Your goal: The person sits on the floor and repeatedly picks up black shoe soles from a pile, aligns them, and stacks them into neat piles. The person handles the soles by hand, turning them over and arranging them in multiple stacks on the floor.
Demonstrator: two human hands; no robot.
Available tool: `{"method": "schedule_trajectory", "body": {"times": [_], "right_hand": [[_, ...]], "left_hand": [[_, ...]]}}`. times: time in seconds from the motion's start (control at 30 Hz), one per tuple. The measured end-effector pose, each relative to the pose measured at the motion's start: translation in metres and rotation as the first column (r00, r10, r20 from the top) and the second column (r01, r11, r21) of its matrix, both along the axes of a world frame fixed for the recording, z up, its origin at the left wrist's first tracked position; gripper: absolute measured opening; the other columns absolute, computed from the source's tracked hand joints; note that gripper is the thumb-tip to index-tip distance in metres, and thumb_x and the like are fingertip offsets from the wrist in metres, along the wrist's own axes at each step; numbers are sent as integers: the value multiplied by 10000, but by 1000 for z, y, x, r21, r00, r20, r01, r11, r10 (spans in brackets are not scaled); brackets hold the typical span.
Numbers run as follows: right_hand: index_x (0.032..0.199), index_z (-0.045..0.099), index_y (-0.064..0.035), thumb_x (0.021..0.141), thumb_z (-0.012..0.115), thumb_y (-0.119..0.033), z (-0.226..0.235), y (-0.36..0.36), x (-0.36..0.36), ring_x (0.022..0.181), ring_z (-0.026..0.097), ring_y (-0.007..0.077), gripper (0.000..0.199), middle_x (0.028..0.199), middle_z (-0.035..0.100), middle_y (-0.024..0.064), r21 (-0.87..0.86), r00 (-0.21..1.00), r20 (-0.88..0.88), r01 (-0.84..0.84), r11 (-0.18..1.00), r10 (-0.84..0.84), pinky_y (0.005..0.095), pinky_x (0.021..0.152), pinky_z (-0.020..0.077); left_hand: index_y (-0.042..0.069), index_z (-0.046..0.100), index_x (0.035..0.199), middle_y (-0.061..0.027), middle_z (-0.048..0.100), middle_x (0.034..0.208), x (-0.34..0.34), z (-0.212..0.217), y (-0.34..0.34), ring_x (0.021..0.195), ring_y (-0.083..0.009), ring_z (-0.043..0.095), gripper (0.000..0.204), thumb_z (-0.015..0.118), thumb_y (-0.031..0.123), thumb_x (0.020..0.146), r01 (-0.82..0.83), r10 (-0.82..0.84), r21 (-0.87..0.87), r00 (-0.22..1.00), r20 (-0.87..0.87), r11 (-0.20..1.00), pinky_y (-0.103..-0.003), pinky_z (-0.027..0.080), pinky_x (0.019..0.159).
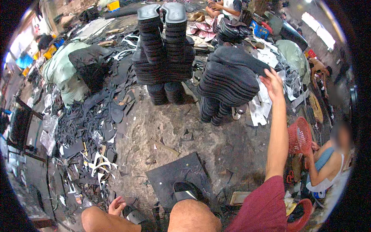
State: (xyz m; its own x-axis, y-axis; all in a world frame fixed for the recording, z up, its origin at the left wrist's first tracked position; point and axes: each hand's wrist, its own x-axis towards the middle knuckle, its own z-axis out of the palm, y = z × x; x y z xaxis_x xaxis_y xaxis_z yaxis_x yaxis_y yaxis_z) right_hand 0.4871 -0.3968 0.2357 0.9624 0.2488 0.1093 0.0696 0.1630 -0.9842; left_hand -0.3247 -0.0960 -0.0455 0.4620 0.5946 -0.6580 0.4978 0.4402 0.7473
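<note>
Because the top black sole (243,61) juts past its stack (228,85), my right hand (273,86) can reach the overhanging end — fingertips seemingly clamped there. My left hand (116,206) sits by my bent knee (92,219) — fingers loosely parted, probably just resting.

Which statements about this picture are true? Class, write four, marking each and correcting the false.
1. The right hand touches the top black sole of the right pile. True.
2. The left hand touches the left pile. False: it is apart from the left pile, by the knee.
3. The red mesh basket is right of the right forearm. True.
4. The flat dark board lies beyond both piles. False: the board is nearer the person.
</note>
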Motion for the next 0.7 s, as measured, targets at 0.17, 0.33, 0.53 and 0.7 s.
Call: {"method": "schedule_trajectory", "body": {"times": [0.17,0.33,0.53,0.7], "right_hand": [[1274,640,-43,927,723,-146,-18,11,65,738,669,189,371,1014,699,59,-161,976,-193,-129,979,97,303,668,556],[1310,665,-40,850,807,-242,-30,42,58,662,588,120,522,1026,719,72,-552,1000,-16,5,834,-16,252,549,458],[1295,682,-114,855,801,-216,-17,6,64,926,630,182,467,1085,699,66,-494,691,718,588,641,-81,327,744,505],[1443,519,12,917,744,-170,-74,8,103,1229,585,226,600,1331,640,138,-676,944,172,-93,731,280,351,1080,418]], "left_hand": [[21,476,1473,-157,689,1227,-10,8,-2,1061,-237,687,658,770,184,908,-138,135,-15,984,-119,990,-352,571,864],[50,457,1479,-158,682,1233,-32,58,-32,1010,-253,708,610,724,160,942,-336,325,-50,932,-162,940,-360,592,824],[28,411,1486,-205,667,1248,-101,92,-64,1076,-302,696,609,698,92,952,-411,409,106,912,42,905,-400,607,848],[24,477,1443,-179,682,1212,-138,77,-94,1064,-270,693,549,695,60,941,-567,633,327,761,-144,756,-393,586,886]]}}
